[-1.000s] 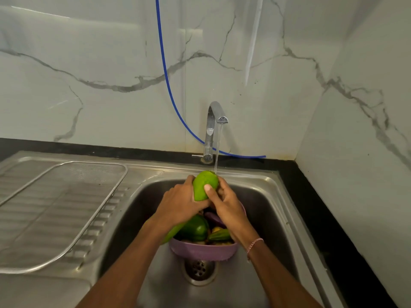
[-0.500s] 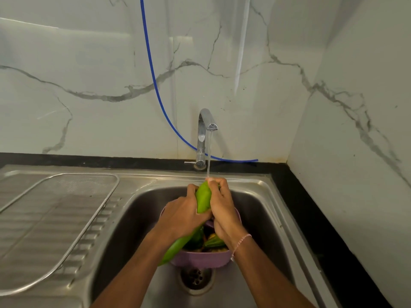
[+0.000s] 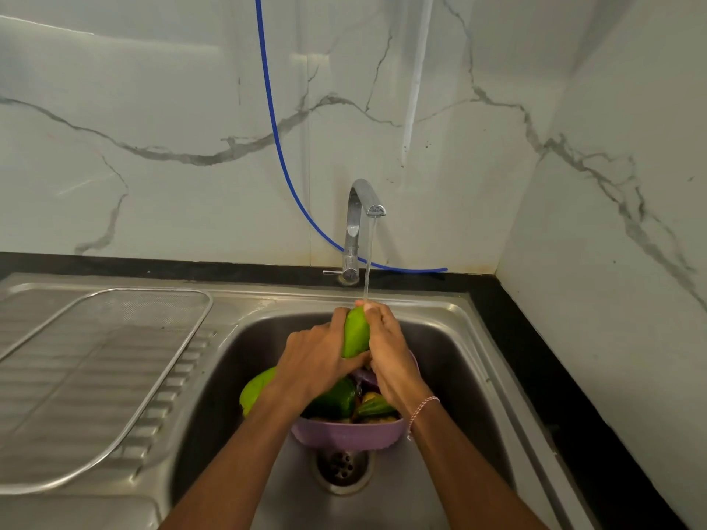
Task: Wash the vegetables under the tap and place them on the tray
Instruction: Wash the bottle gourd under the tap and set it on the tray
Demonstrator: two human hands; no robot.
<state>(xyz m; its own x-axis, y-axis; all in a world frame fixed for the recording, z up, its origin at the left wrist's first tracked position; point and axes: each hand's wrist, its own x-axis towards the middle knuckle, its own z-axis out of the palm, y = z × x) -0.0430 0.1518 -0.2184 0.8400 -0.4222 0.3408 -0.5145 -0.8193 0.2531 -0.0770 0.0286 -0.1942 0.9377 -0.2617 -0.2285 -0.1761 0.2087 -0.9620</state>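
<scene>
A long light-green gourd is held over the steel sink, its far end under the stream from the chrome tap. My left hand wraps its middle from the left; my right hand grips it from the right, fingertips at the top in the water. The gourd's near end sticks out below my left wrist. Under my hands a purple bowl holds a dark green pepper and other vegetables, partly hidden. The wire-mesh tray lies on the drainboard at left.
The sink drain sits just in front of the bowl. A blue hose runs down the marble wall behind the tap. A black counter strip borders the sink on the right, against the side wall.
My hands have slid along the gourd and turned it under the stream; more of its near end now shows by my left wrist. The camera has shifted slightly.
</scene>
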